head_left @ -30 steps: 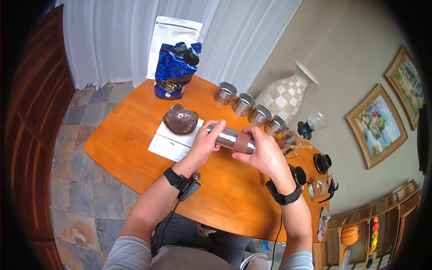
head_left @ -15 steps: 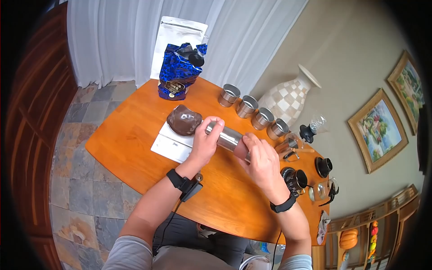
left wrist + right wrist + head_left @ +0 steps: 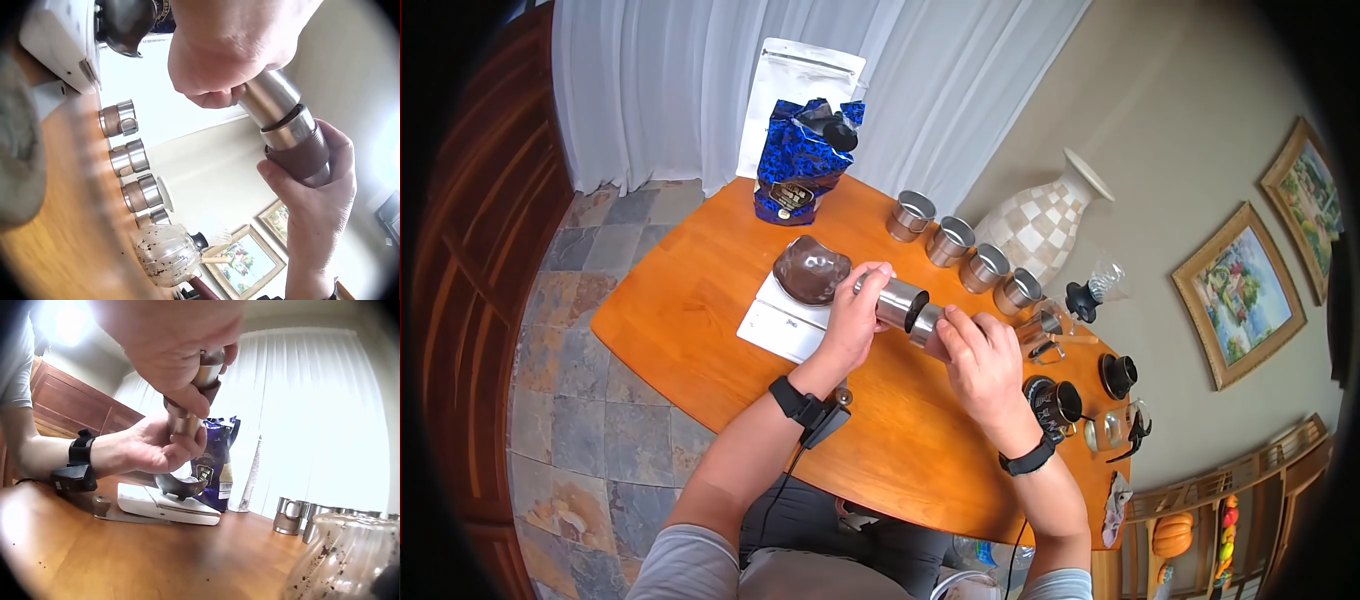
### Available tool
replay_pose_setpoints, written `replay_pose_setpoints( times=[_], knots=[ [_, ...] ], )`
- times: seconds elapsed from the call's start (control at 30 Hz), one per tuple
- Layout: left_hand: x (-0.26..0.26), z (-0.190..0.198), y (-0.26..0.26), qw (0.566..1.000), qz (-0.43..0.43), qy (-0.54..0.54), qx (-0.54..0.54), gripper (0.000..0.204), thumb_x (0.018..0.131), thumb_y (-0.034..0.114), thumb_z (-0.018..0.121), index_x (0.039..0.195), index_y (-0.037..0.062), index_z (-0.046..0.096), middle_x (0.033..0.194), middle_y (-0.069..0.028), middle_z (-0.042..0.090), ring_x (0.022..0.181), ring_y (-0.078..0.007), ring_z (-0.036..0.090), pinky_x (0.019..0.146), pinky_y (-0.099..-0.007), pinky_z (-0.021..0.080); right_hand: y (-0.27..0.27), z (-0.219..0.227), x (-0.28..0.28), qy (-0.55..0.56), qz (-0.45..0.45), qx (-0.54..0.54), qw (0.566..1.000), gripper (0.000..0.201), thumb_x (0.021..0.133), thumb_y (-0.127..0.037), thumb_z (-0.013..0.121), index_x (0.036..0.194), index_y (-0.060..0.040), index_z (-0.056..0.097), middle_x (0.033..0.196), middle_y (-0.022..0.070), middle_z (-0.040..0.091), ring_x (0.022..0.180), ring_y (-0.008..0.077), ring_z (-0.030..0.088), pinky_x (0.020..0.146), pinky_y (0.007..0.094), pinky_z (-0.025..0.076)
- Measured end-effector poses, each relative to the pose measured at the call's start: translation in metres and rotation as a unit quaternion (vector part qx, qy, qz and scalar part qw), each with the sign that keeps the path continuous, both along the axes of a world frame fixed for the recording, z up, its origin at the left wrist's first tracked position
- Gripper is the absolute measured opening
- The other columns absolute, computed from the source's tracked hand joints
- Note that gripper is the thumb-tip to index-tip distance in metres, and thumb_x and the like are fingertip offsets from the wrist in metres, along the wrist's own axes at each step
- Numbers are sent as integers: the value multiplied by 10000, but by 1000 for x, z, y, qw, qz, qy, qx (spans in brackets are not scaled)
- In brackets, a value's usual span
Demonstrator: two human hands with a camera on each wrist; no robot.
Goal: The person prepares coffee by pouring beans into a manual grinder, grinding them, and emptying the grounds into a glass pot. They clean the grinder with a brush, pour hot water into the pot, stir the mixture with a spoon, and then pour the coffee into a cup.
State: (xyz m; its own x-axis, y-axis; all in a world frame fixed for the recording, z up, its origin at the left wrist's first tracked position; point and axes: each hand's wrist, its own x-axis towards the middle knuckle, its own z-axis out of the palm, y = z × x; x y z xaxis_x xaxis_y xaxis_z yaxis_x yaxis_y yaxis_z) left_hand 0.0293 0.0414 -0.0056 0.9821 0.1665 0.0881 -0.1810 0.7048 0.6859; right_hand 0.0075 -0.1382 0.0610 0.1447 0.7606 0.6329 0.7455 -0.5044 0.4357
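Observation:
A steel hand coffee grinder is in two pieces over the table, a narrow dark gap between them. My left hand [image 3: 855, 320] grips one piece, a plain steel cylinder [image 3: 900, 302]. The other piece, a steel section [image 3: 289, 132] with a brown band [image 3: 303, 153], is held in my right hand [image 3: 982, 370], fingers wrapped round it. Both pieces stay nearly in line, tilted. Below and left of them, a glossy brown dish [image 3: 810, 270] sits on a white scale [image 3: 782, 322]. The crank handle [image 3: 134, 517] with its wooden knob lies beside the scale.
Behind the dish stand a blue coffee bag [image 3: 800, 165] and a white pouch [image 3: 800, 70]. Several steel cups [image 3: 951, 242] line the back edge near a checkered vase [image 3: 1040, 220]. Speckled glassware [image 3: 344, 559] and a black mug [image 3: 1057, 402] stand to the right.
The grinder was one joined cylinder a second ago. My right hand has turned about the banded end and drawn it away, so a gap now shows. My left hand keeps its hold.

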Motion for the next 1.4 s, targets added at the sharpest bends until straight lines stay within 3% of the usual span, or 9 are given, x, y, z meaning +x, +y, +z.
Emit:
replay_pose_setpoints(
  times=[0.2, 0.27, 0.43, 0.5, 0.53, 0.6, 0.9, 1.13, 1.4],
  knots=[
    [1, -5, 1, 999, -25, -7, 26, 230, 946, 345, 583, 975, 117, 577, 791, 43, 538, 639, -26, 501, 498, -186, 354, 1, 9, -3, 249, -35, 161, 954, 540, 644, -96, 837, 1099, -29, 553, 1083, 119, 653, 928, 280, 635, 773, 363, 511],
    [2, -5, 0, 999, -11, 5, 33, 232, 945, 351, 585, 971, 121, 581, 800, 45, 542, 649, -24, 506, 504, -184, 356, 2, 19, -10, 458, -117, 254, 844, 586, 620, -159, 873, 1082, -15, 543, 1047, 147, 652, 953, 274, 648, 846, 352, 511],
    [2, -7, 1, 998, -16, 1, 53, 244, 943, 363, 589, 973, 121, 588, 820, 43, 554, 661, -27, 518, 508, -188, 366, -7, 20, 1, 519, -97, 266, 806, 607, 636, -197, 883, 1098, -7, 538, 986, 111, 647, 921, 218, 644, 834, 330, 510],
    [3, -8, 0, 998, -14, 3, 58, 248, 943, 367, 590, 976, 122, 591, 826, 43, 558, 667, -29, 523, 511, -190, 371, -10, 16, 6, 668, -23, 351, 656, 565, 692, -238, 859, 1097, -1, 544, 940, 94, 642, 805, 169, 641, 709, 278, 515],
    [3, -8, 0, 998, -17, 2, 58, 253, 942, 370, 591, 982, 121, 593, 831, 42, 561, 670, -30, 525, 513, -190, 376, -12, 16, 8, 668, -23, 351, 656, 565, 692, -238, 859, 1097, -1, 544, 940, 94, 642, 805, 169, 641, 709, 278, 515],
    [3, -8, 0, 998, -19, 0, 57, 259, 941, 374, 593, 988, 119, 594, 836, 42, 564, 674, -31, 528, 516, -191, 381, -14, 16, 10, 766, -6, 384, 515, 499, 768, -285, 809, 1081, 7, 553, 892, 84, 642, 665, 121, 612, 558, 219, 463],
    [-3, 3, -4, 997, -4, 17, 72, 230, 979, 338, 543, 958, 110, 567, 737, 41, 503, 582, -21, 427, 468, -192, 278, -3, 14, 10, 820, 5, 430, 378, 513, 931, -493, 576, 1105, -11, 601, 793, 161, 690, 501, 93, 565, 404, 155, 394],
    [-2, 2, -3, 997, 0, 18, 79, 235, 980, 337, 550, 956, 104, 567, 736, 43, 500, 587, -20, 420, 470, -195, 276, 1, 9, 9, 813, 10, 470, 345, 587, 936, -553, 534, 1138, -5, 586, 812, 167, 692, 527, 112, 614, 397, 150, 429],
    [5, -11, -1, 996, -8, 2, 88, 303, 940, 384, 602, 1033, 95, 587, 816, 41, 570, 658, -24, 510, 497, -190, 379, -2, 5, 4, 781, -5, 387, 490, 498, 819, -338, 776, 1092, 30, 582, 882, 93, 668, 651, 110, 637, 465, 204, 474]
  ],
)
